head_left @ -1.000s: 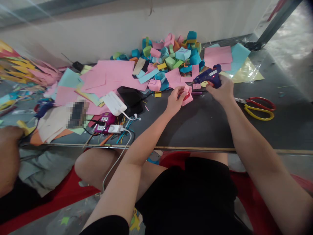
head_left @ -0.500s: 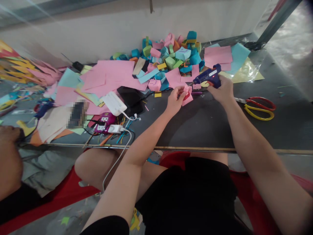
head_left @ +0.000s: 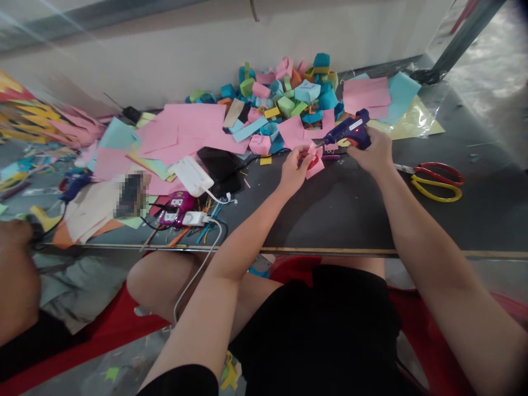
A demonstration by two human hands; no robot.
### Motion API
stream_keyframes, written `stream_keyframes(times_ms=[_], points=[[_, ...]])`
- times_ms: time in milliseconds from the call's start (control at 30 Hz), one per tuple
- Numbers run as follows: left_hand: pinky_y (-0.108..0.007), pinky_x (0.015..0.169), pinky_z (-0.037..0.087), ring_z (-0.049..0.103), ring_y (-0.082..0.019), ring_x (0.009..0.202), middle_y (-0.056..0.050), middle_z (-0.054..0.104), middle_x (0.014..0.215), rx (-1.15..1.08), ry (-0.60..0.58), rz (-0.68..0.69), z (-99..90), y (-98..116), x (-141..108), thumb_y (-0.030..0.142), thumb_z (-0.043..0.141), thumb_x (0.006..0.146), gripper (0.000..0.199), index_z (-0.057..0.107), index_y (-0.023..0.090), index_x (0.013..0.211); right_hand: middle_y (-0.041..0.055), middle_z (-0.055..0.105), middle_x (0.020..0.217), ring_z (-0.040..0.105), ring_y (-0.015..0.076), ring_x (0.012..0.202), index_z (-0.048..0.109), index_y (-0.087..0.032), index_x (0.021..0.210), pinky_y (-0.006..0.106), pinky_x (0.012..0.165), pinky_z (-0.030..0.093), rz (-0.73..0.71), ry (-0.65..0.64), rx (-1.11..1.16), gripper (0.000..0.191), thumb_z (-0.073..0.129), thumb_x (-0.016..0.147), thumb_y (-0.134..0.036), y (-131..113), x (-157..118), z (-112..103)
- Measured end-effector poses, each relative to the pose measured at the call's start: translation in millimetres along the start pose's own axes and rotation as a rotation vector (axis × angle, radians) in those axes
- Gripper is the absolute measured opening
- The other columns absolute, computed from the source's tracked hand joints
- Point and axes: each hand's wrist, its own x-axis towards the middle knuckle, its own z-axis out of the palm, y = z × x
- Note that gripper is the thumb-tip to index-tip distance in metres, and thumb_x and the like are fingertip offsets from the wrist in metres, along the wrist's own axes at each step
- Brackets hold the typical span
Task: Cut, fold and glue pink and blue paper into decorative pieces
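Between the fingertips of my left hand (head_left: pixel 296 169) is a small folded pink paper piece (head_left: pixel 315 166), held just above the grey table. My right hand (head_left: pixel 373 149) is wrapped round the handle of a dark blue glue gun (head_left: pixel 347 132). The gun points left, and its nozzle tip is at the upper edge of the pink paper; whether the two touch is hard to tell. Behind both hands lies a pile of folded paper pieces (head_left: pixel 285 104) in blue, green, pink and yellow.
Scissors (head_left: pixel 438 181) with red and yellow handles lie right of my right hand. Pink sheets (head_left: pixel 193 124), a white power bank (head_left: pixel 193 176), a black phone (head_left: pixel 220 168) and a purple socket block (head_left: pixel 178 208) are to the left. Another person's hand (head_left: pixel 15 234) is at far left.
The glue gun in my right hand has moved slightly left and down, bringing its nozzle to the pink paper. My left hand has stayed nearly still.
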Motion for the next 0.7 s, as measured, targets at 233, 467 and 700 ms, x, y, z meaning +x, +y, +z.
stream_keyframes(times_ms=[233, 467, 700], points=[[-0.04, 0.101, 0.057, 0.073, -0.023, 0.11, -0.01, 0.075, 0.12, -0.057, 0.04, -0.028, -1.1, 3.8, -1.8, 0.071, 0.055, 0.095, 0.051, 0.065, 0.025, 0.115, 0.0064, 0.071, 0.09, 0.066, 0.027, 0.091, 0.063, -0.022, 0.097, 0.043, 0.087, 0.053, 0.081, 0.103, -0.059, 0.027, 0.077, 0.076, -0.033, -13.0, -2.9, -5.2], [-0.042, 0.102, 0.056, 0.072, -0.024, 0.112, -0.011, 0.074, 0.118, -0.052, 0.044, -0.018, -1.3, -1.4, -0.5, 0.065, 0.06, 0.096, 0.046, 0.067, 0.025, 0.114, 0.0175, 0.074, 0.114, 0.068, 0.0249, 0.097, 0.045, -0.009, 0.137, 0.04, 0.091, 0.047, 0.414, 0.3, -0.092, 0.068, 0.076, 0.08, -0.027, -16.1, -1.1, -17.2], [-0.043, 0.104, 0.053, 0.068, -0.026, 0.115, -0.01, 0.075, 0.119, 0.076, 0.04, 0.04, -7.4, 5.6, -1.9, 0.072, 0.058, 0.093, 0.053, 0.07, 0.026, 0.116, 0.0329, 0.048, 0.15, 0.044, 0.0407, 0.142, 0.04, -0.008, 0.145, 0.055, 0.115, 0.034, 0.337, 0.233, -0.232, 0.08, 0.08, 0.077, -0.016, -9.2, -2.8, -13.7]])
